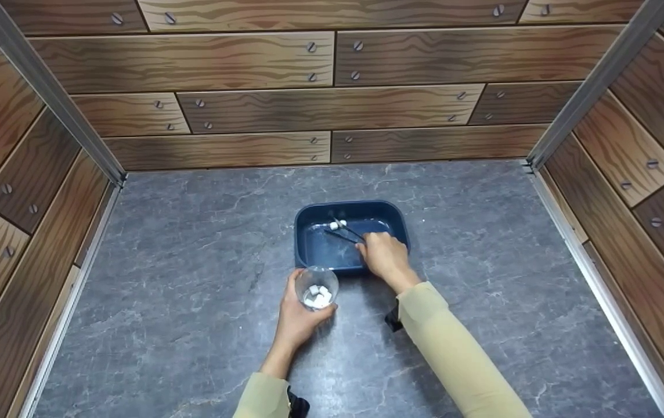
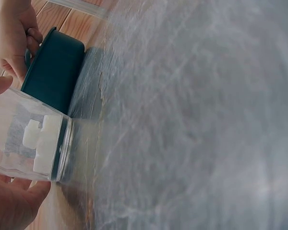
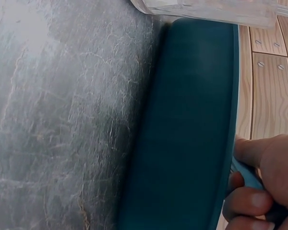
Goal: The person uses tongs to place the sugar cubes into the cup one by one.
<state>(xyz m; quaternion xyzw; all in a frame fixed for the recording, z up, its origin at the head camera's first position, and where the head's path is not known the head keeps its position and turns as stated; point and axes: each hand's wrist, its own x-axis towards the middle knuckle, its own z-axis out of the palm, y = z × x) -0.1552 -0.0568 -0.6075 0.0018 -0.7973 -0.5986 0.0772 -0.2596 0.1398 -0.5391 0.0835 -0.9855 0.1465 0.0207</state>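
My left hand [image 1: 300, 316] grips a clear cup [image 1: 309, 277] just in front of the tray, thumb and fingers around its sides. Inside lie several white cubes [image 2: 47, 143], near the cup's bottom. With curled fingers, my right hand [image 1: 387, 255] holds dark tongs [image 1: 350, 233] over the near right part of a blue rectangular tray [image 1: 298, 238]. Two small white cubes [image 1: 334, 225] are at the far side of the tray, beside the tong tips. Whether the tips grip one cannot be made out. From the right wrist, the tray's wall [image 3: 187, 120] hides its inside.
The tray stands on a grey marbled surface [image 1: 192, 261]. Wood-patterned panels [image 1: 262, 110] enclose the back and both sides, with metal strips [image 1: 59, 98] along the corners. The cup is close to the tray's near left edge.
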